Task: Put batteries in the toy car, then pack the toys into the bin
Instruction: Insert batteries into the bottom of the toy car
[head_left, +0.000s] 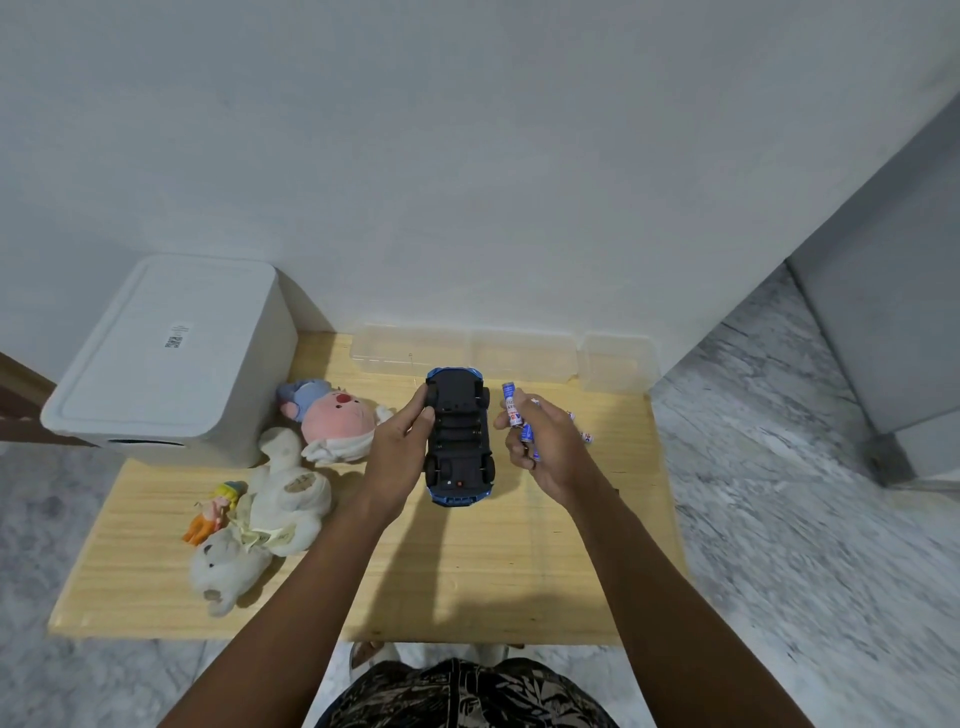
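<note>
Currently left hand (399, 446) grips upturned toy car (459, 436) on surface (467, 571); right hand (540, 447) pinches batteries (511, 408).

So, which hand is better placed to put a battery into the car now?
The right hand: it already holds batteries beside the upturned toy car, while the left hand steadies the car.

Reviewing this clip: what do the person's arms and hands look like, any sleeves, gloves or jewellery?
Both arms are bare to the frame's bottom edge: no sleeves and no gloves. The left hand and right hand show no watch or wristband; rings cannot be made out. Lower down, a dark leaf-patterned garment shows.
</note>
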